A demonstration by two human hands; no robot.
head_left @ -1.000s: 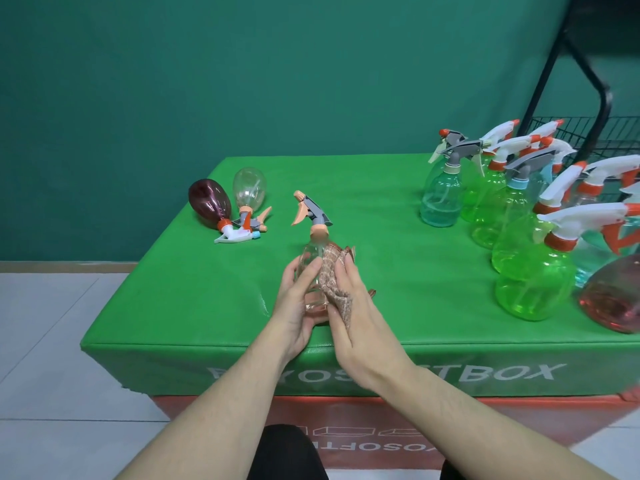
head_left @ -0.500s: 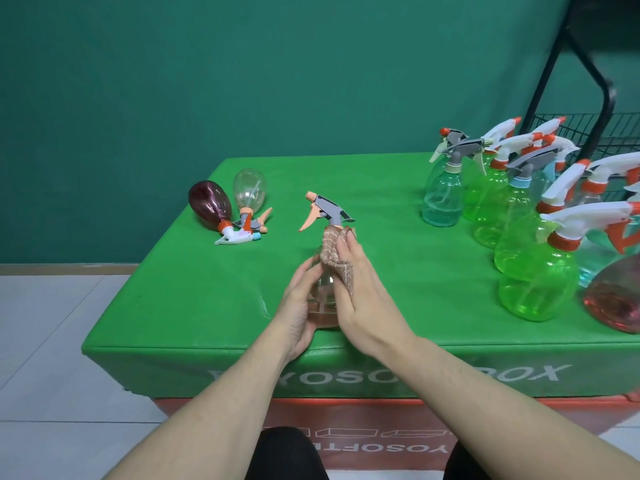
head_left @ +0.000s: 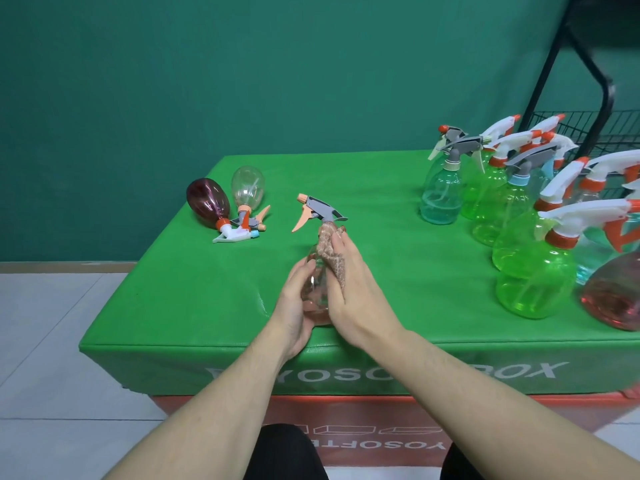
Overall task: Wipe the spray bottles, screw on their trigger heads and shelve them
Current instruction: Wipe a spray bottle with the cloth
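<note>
Green table (head_left: 207, 306): left hand (head_left: 294, 306) holds clear bottle (head_left: 317, 289), right hand (head_left: 349, 292) presses cloth (head_left: 329, 251).

held bottle (head_left: 317, 285): table (head_left: 194, 306) front-centre | two lying bottles (head_left: 225, 206): behind-left | upright bottles (head_left: 519, 216): right, rack (head_left: 588, 133) seemingly behind
</note>
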